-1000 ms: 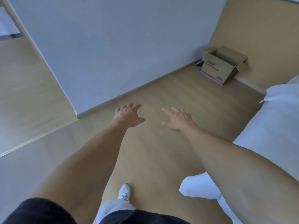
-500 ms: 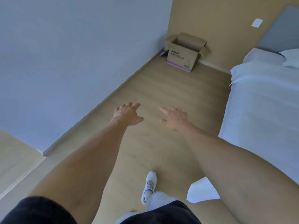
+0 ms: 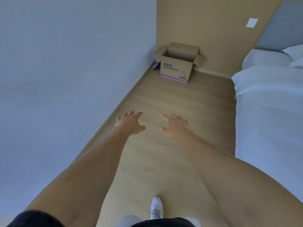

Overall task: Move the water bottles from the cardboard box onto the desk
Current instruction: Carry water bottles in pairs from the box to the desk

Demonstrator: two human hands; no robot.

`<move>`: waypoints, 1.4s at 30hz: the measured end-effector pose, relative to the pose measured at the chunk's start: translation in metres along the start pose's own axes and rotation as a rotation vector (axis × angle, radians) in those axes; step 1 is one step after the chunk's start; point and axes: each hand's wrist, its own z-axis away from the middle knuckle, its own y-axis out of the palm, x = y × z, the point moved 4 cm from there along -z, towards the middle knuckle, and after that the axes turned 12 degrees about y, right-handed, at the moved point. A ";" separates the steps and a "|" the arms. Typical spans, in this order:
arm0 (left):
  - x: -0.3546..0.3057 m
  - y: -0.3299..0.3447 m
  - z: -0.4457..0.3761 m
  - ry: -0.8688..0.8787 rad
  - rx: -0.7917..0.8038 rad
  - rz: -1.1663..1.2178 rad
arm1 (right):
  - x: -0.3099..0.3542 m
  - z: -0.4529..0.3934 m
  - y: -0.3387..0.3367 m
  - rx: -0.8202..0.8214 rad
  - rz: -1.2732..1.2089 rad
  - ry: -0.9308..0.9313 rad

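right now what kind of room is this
Most likely a bedroom, perhaps a hotel room: a bed with white sheets and a pillow stands on the right, with a grey headboard on the tan wall. An open box sits on the wood floor in the corner.

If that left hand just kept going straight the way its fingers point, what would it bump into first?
Probably nothing near: the left hand is open, fingers aimed up the bare floor toward the corner. The cardboard box there looks like the first thing in line, though depth is hard to judge.
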 end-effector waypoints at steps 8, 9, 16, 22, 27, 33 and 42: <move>-0.022 -0.050 -0.135 0.136 -0.033 -0.016 | -0.025 -0.101 -0.050 0.006 0.017 0.096; -0.022 -0.055 -0.150 0.149 -0.033 -0.015 | -0.027 -0.114 -0.055 0.010 0.018 0.108; -0.002 -0.089 -0.274 0.251 -0.015 -0.028 | -0.013 -0.227 -0.091 -0.001 0.032 0.184; 0.037 -0.141 -0.395 0.329 0.009 -0.051 | 0.019 -0.339 -0.132 0.000 0.005 0.254; 0.057 -0.182 -0.481 0.386 0.031 -0.070 | 0.035 -0.412 -0.167 0.008 -0.015 0.315; 0.058 -0.204 -0.568 0.439 0.048 -0.091 | 0.038 -0.490 -0.195 0.016 -0.023 0.357; 0.047 -0.237 -0.713 0.432 0.044 -0.098 | 0.026 -0.642 -0.224 0.007 -0.077 0.320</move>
